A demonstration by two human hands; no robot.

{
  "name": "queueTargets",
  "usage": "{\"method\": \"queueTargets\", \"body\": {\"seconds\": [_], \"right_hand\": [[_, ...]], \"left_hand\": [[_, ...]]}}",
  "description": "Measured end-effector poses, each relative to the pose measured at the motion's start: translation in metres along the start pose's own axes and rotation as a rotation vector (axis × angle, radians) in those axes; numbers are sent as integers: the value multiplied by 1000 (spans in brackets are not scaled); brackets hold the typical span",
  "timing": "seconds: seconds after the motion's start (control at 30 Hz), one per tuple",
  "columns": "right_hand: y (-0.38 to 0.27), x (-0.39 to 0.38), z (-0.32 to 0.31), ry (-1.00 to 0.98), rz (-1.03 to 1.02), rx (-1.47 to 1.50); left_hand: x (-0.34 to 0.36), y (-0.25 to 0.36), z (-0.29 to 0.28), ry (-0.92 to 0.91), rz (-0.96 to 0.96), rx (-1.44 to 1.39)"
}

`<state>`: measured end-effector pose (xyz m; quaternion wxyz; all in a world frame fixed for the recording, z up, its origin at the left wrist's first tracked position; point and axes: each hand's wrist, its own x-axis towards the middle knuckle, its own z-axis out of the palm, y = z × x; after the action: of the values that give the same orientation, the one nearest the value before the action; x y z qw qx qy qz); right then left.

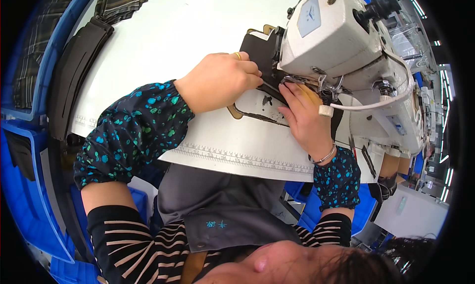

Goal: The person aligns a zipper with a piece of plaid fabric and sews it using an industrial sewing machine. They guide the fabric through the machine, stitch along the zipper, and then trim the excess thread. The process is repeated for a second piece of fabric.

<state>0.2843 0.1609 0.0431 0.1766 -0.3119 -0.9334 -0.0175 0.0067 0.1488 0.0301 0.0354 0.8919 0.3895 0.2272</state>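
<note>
My left hand (220, 81), with a gold ring, is closed on the edge of a dark fabric piece (258, 51) at the needle area of a white industrial sewing machine (326, 44). My right hand (307, 116) lies just right of it, fingers stretched and resting on the dark piece beside the metal presser parts (297, 80). The fingertips are partly hidden by the machine's fittings. The piece lies over a plate with tan edging (235, 112) on the white worktable (183, 32), which has a printed ruler along its front edge. Both forearms wear dark spotted sleeve covers.
A stack of long dark pieces (79, 76) and plaid fabric (118, 0) sit at the table's left. Blue bins (20, 175) stand along the left and below. Slim black and red hand tools (366, 160) lie right of my right wrist, near the machine body.
</note>
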Motion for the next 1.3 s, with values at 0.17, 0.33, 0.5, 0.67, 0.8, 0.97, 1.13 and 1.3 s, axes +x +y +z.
{"method": "queueTargets", "body": {"seconds": [0.17, 0.33, 0.5, 0.67, 0.8, 0.97, 1.13, 1.3], "right_hand": [[3, -4, 0, -26, 18, -44], [11, -11, 1, -51, 26, -69], [8, -15, -12, -80, 23, -121], [53, -73, -99, 367, -47, -242], [173, -128, -221, 859, 469, -591], [378, -256, -295, 591, 921, -504], [388, -305, -242, 1002, 1078, 321], [316, -299, -212, 1017, 1072, 153]], "left_hand": [[-3, 3, 5, 24, 25, 33], [-8, 22, 20, 110, -18, 72], [-7, 22, 21, 99, -8, 58], [-9, 23, 24, 111, -2, 107], [-6, 24, 24, 79, -16, 85], [-2, 27, 23, 20, -38, 95], [-1, 27, 23, 10, -49, 125], [-4, 24, 26, 39, -43, 122]]}}
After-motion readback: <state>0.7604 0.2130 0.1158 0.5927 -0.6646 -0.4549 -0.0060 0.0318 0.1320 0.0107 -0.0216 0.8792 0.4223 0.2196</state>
